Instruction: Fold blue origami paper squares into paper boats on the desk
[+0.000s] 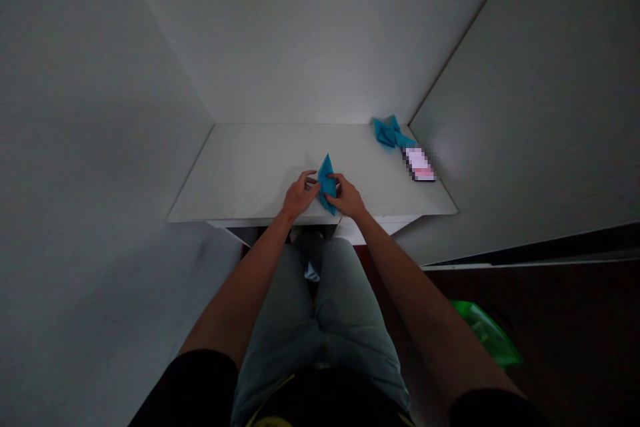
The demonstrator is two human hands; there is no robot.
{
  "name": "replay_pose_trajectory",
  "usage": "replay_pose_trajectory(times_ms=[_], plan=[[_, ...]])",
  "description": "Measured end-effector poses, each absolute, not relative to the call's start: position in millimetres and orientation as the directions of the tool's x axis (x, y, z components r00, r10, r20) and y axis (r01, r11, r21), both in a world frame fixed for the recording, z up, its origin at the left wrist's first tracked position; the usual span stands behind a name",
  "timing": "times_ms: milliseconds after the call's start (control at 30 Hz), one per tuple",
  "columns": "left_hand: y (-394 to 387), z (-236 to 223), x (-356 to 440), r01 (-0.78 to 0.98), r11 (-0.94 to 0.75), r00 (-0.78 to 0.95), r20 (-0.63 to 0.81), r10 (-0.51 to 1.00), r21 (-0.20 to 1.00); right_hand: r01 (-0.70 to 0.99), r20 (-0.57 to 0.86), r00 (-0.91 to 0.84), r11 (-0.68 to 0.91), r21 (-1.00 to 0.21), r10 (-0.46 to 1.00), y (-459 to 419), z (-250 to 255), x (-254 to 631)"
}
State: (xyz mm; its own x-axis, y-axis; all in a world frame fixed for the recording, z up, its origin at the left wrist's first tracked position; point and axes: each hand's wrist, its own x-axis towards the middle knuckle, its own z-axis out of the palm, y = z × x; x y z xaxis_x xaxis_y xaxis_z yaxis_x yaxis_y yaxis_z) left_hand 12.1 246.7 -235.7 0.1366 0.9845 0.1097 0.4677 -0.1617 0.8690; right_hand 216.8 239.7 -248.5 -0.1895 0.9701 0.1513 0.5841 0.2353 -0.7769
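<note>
near the front edge of the desk [240, 173], folded blue paper [326, 185] is pinched on its right side by the right hand [349, 199], left hand [300, 195] at its left edge, grip unclear; probably light, crease-prone, best held softly along folds.

So we've got a plain white tabletop [250, 167] here, wide and shallow, with a straight front edge. In the back right corner we've got some pointy folded blue paper [387, 133]. Just in front of that, near the right edge, there's a phone [420, 165] with its screen lit, but it's too pixelated for us to tell whether they touch.
</note>
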Motion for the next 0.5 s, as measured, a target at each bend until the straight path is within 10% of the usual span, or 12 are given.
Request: replay_pose_trajectory(times_ms=[500], plan=[[255.4,-243.6,11.6,0.506,-0.161,0.128,0.111,0.986,0.847,0.388,0.211,-0.188,0.269,-0.881,0.959,246.2,-253.6,219.0]])
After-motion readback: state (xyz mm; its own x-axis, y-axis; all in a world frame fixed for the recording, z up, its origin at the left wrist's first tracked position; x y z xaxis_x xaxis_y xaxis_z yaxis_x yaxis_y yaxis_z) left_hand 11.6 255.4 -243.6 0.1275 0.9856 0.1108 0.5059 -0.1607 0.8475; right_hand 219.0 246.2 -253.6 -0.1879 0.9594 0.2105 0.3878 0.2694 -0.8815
